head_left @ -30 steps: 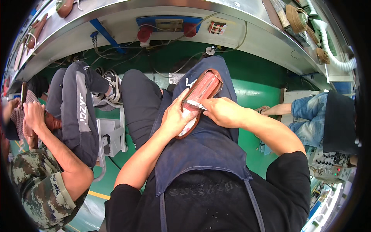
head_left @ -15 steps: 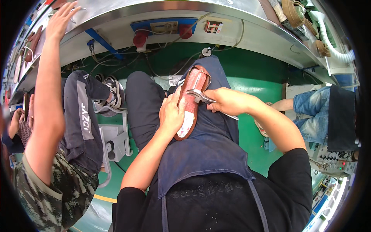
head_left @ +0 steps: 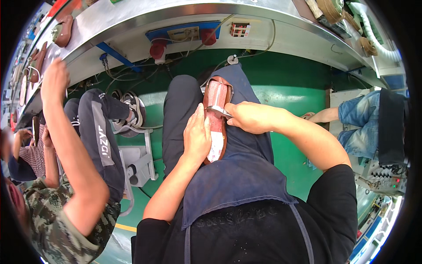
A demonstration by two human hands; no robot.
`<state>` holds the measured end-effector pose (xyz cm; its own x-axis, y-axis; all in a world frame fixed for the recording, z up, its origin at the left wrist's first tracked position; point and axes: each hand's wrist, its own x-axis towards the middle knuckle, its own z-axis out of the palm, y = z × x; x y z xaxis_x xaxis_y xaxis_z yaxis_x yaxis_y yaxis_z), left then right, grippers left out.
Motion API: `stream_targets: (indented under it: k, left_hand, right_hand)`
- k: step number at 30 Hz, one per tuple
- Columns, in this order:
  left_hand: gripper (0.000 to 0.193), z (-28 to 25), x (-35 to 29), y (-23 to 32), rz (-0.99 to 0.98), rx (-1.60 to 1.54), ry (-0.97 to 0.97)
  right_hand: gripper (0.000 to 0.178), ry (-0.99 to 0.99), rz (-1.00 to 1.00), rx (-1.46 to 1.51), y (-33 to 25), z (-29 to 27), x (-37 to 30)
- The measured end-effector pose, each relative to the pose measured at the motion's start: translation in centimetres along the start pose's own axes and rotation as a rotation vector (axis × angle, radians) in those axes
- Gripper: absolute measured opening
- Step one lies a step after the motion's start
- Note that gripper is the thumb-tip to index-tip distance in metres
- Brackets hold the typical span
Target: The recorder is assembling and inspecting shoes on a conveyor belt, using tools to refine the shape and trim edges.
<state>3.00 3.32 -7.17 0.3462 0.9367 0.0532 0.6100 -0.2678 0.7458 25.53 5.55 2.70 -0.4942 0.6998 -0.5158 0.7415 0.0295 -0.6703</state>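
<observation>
From my remote seat I see the brown shoe [head_left: 217,126] sole-up on the wearer's aproned lap, its pale end near. The left hand [head_left: 196,137] lies along its left side, fingers nearly straight; I cannot tell whether they grip. The right hand [head_left: 250,117] is closed around a metal hand tool [head_left: 215,109], its head across the red face. I judge the work partway: leather [head_left: 223,79] stands raised at the far end; I can't tell how much edge remains loose.

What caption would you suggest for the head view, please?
Left hand holds a reddish-brown shoe over a navy apron; right hand grips a metal tool.
</observation>
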Motion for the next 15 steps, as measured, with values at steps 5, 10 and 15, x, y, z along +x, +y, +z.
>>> stream_targets:
  k: [5,10,15]
  left_hand:
    - [0.059,-1.8,2.7,0.8,-0.373,-0.985,-0.178]
    - [0.055,-0.9,6.1,0.1,-0.481,-1.263,-0.265]
    - [0.054,-0.4,6.3,0.2,-0.511,-1.198,-0.263]
  right_hand:
    - [0.031,0.095,0.017,-0.093,0.2,1.7,-0.6]
    - [0.023,0.259,-0.059,-0.266,1.0,4.1,-0.8]
    - [0.017,0.426,-0.071,-0.556,-0.5,6.8,-1.6]
